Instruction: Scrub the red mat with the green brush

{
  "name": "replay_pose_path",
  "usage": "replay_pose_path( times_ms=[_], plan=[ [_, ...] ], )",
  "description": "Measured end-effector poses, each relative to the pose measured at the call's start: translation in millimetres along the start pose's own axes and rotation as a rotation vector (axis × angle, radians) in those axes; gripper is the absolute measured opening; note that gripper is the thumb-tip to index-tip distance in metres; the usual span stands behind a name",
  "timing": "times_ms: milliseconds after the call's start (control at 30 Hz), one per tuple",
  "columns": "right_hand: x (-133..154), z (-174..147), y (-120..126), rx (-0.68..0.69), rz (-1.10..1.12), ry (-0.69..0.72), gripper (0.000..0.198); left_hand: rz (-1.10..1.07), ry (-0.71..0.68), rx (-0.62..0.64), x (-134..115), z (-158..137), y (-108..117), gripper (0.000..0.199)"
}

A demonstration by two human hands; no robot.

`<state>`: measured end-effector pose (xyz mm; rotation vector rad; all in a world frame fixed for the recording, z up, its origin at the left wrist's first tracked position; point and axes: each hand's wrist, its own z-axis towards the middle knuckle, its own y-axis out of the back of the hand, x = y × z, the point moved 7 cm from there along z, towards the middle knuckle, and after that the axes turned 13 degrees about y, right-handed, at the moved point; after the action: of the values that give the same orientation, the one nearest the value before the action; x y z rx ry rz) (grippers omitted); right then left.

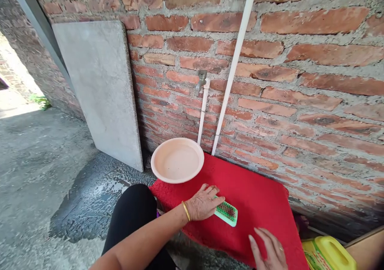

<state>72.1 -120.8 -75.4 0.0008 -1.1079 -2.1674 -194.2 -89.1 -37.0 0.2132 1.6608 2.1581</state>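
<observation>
A green scrubbing brush [227, 211] lies bristles up over the red cloth [258, 194], with dark reddish bristles among the green ones. My left hand [204, 203], with a gold bangle at the wrist, covers the near-left end of the brush; its thumb and fingers are around that end. Below and to the right, my right hand [268, 249] is held apart from the brush, fingers spread, holding nothing. A shallow pale pink basin [177, 162] rests by the cloth's far-left corner, with a few dark specks inside.
Behind stands a brick wall [270, 98] with a tap [201, 80] and white pipes [234, 66]. A grey slab [100, 90] leans on it at left. Wet concrete floor [99, 198] lies below the slab. A yellow jug [328, 254] is at lower right. My knee [132, 210] is near the cloth.
</observation>
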Motion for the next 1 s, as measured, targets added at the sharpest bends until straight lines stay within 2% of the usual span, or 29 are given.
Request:
replay_pose_path(
  times_ms=[100, 200, 267, 367, 433, 533, 600, 700, 800, 900, 1000],
  plan=[
    [26.5, 37.4, -34.8, 0.145, -0.006, 0.070, 0.046, -0.049, 0.181, 0.018, 32.5, -20.0, -5.1, 0.057],
    [43.3, 61.9, -66.3, 0.330, -0.031, 0.104, 0.048, -0.079, 0.251, 0.123, 57.7, -40.5, -16.6, 0.088],
    [47.3, 67.7, -82.7, 0.446, -0.037, 0.099, 0.050, -0.107, 0.284, 0.226, 71.8, -50.0, -25.3, 0.104],
    [45.6, 65.8, -97.1, 0.549, 0.005, 0.068, 0.054, -0.178, 0.306, 0.335, 85.9, -59.4, -36.3, 0.112],
    [44.3, 62.8, -99.8, 0.545, 0.022, 0.045, 0.053, -0.215, 0.283, 0.356, 89.6, -63.8, -42.8, 0.114],
    [54.4, 60.4, -98.8, 0.453, -0.016, 0.017, 0.049, -0.212, 0.266, 0.341, 92.7, -68.7, -52.6, 0.113],
    [74.5, 59.4, -101.5, 0.402, -0.037, 0.027, 0.047, -0.190, 0.275, 0.319, 94.4, -70.6, -57.5, 0.113],
    [110.4, 57.8, -112.5, 0.401, -0.043, 0.065, 0.046, -0.177, 0.274, 0.282, 95.0, -71.5, -59.8, 0.112],
    [124.4, 56.1, -118.3, 0.407, -0.065, 0.069, 0.048, -0.164, 0.271, 0.256, 95.7, -70.9, -59.8, 0.115],
    [103.7, 50.4, -107.6, 0.381, -0.143, 0.017, 0.048, -0.158, 0.275, 0.259, 96.6, -69.1, -62.2, 0.119],
    [56.4, 37.3, -78.4, 0.316, -0.285, -0.096, 0.050, -0.160, 0.291, 0.293, 97.8, -66.8, -66.7, 0.123]
  ],
)
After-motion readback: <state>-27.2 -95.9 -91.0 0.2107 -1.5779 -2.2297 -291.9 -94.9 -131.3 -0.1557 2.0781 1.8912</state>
